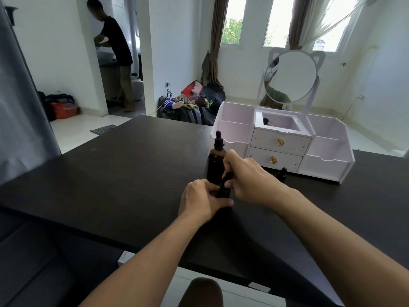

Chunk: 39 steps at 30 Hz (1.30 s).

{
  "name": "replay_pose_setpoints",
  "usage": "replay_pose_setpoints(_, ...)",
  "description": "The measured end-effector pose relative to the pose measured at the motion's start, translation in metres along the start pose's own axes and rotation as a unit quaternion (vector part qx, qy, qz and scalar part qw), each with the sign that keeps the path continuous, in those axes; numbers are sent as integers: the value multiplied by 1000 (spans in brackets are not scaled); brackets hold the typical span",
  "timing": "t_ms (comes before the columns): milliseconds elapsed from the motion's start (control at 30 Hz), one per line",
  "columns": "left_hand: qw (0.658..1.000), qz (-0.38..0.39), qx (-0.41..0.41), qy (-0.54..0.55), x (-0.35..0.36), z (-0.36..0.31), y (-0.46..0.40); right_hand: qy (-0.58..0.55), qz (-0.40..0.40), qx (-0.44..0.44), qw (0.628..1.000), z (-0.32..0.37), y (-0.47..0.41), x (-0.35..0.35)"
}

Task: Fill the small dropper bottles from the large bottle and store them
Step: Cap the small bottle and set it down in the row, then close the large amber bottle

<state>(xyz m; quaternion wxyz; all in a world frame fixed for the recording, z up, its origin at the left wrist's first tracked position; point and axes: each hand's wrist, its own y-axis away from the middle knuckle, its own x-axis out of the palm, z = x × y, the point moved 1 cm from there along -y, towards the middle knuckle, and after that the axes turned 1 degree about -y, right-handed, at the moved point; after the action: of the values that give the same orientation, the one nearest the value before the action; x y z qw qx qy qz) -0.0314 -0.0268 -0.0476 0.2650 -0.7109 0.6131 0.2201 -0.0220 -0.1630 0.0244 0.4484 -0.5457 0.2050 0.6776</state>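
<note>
Nearest the counter's (132,173) front edge, the left hand (200,201) curls round the body of a small dropper bottle (224,191) standing upright on the top. Directly above that grip, the right hand (245,177) pinches the bottle's black cap (228,176), so the bottle's long axis runs straight up between the two hands. Just behind and touching close stands the big brown bottle (215,163), capped. Right of the grip waits another small bottle (282,173), and beyond it the white organiser (285,140) with its mirror (291,76).
</note>
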Motion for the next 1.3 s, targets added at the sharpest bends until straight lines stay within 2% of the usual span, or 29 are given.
replay_pose_setpoints(167, 1000, -3, 12, -10, -1, 0, 1, -51, -25, -6, 998, -6, 7, 2)
replay_pose_setpoints(333, 999, 1, 32, -11, -2, 1, 2, -90, -61, 44, 993, -25, 30, 12)
replay_pose_setpoints(467, 999, -4, 46, -25, -2, 0, 4, -18, -8, 118, 993, -48, 57, 23)
replay_pose_setpoints(600, 997, -7, 61, -52, -1, -2, 4, 36, 52, 100, 993, -58, 87, 32)
replay_pose_setpoints(800, 990, 24, 89, -103, 14, -26, 6, 82, 121, 119, 982, -64, 118, 19)
replay_pose_setpoints(1033, 984, 78, 126, -95, 60, -70, 16, 86, 77, 195, 974, -99, 167, -2)
replay_pose_setpoints(1300, 979, 93, 153, -100, 114, -119, 27, 120, 49, 326, 937, -143, 205, -21)
